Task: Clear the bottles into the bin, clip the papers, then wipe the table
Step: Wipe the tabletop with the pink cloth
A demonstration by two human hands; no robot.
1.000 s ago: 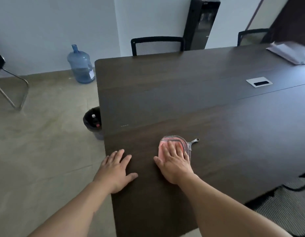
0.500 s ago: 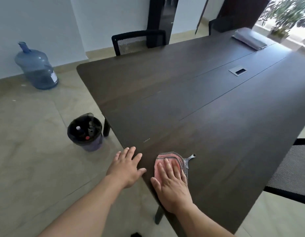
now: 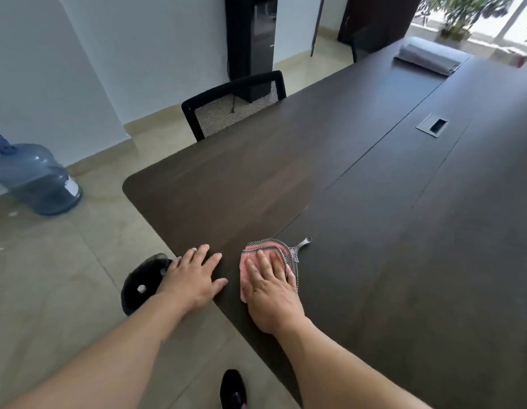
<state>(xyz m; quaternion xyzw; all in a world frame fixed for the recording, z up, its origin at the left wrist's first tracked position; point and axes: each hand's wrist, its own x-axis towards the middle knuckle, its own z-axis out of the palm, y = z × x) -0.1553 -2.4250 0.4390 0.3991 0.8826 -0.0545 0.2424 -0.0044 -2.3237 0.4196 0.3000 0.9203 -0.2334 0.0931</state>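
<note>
Both bare forearms reach forward. The left hand (image 3: pixel 194 278) lies flat, palm down, fingers spread. The right hand (image 3: pixel 271 293) presses flat, fingers extended and together.

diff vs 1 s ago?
Mostly the camera swung, so the table looks rotated. Right hand drew the cloth back toward the near edge. Left hand stayed flat at the edge. Nothing gripped or released; papers unmoved.

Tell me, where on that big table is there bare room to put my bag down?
Nearly all of the dark table is bare: the broad stretch between the pink cloth and the cable port is free. Occupied spots are the near edge, under the left hand and right hand, and the far end holding the papers.
</note>
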